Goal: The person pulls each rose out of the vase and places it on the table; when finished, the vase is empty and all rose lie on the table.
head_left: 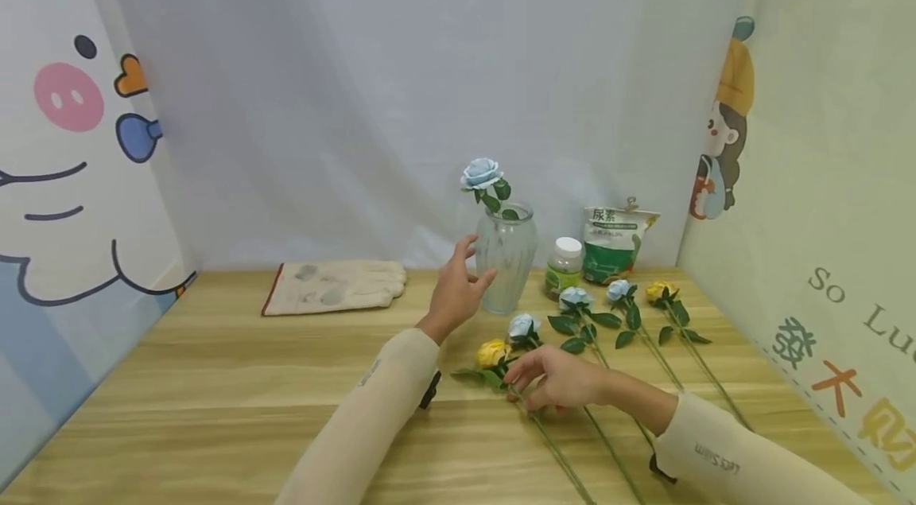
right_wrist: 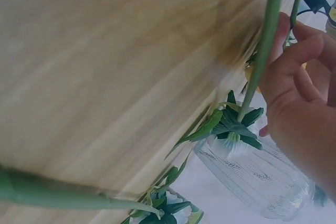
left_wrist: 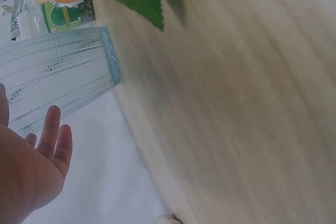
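A clear ribbed glass vase stands upright with one light blue rose in it. Beside the vase, my left hand has its fingers spread; whether they touch the glass I cannot tell. My right hand pinches the green stem of a yellow rose just below its leaves, between thumb and fingertips. Right behind that bloom lies a blue rose. Farther right on the table lie another blue rose, a third blue one and a second yellow rose.
Cream work gloves with a red edge lie at the back left of the wooden table. Behind the roses stand a white-lidded jar and a green-and-white pouch closed with a clip. Curtains and printed cloths surround the table.
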